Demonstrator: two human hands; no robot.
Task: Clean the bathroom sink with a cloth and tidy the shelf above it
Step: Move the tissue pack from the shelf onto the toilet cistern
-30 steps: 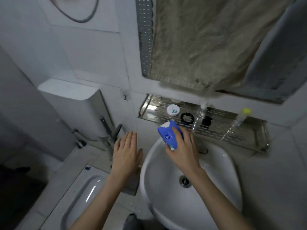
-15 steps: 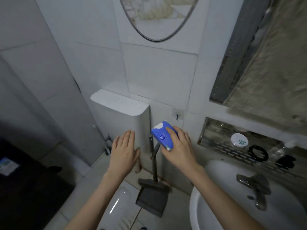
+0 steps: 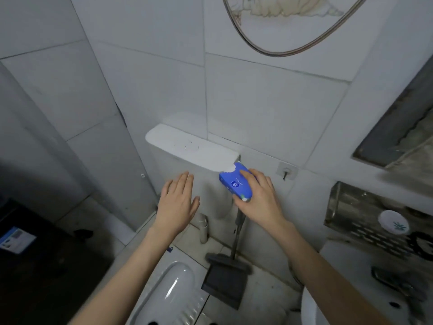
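- The right hand (image 3: 259, 198) reaches forward, palm down, fingers wrapped over a blue tissue pack (image 3: 234, 184), held at the cistern lid (image 3: 189, 150)'s right end.
- The left hand (image 3: 178, 204), at 9 o'clock of the pack, is flat, fingers spread, holding nothing.
- The metal shelf (image 3: 346, 207) and the sink (image 3: 311, 306) lie around 4 o'clock.

The cistern (image 3: 192, 148) hangs left of the shelf (image 3: 365, 221) (the sink (image 3: 311, 306) below it); a dustpan (image 3: 225, 282) stands between.
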